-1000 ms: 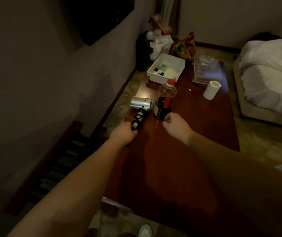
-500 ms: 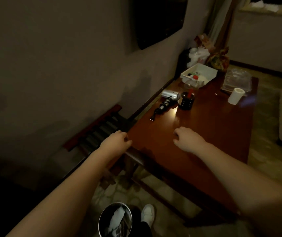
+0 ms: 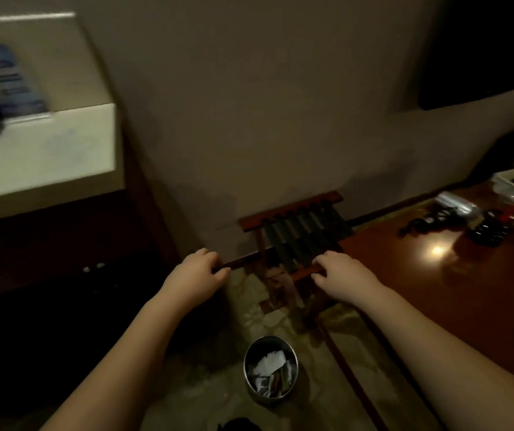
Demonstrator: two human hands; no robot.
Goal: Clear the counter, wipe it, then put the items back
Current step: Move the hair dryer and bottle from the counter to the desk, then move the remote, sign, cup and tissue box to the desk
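Counter at right, left hand and right hand fingers gripping luggage rack rail

The table is showing a glossy reddish-brown. Left of the table, a rack is showing red-brown rails with black straps. Below the table's corner, a silver bin is sitting on pale floral-patterned floor.

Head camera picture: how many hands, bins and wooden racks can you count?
hands: 2 (left hand, right hand)
metal bin: 1
wooden rack: 1
Total: 4
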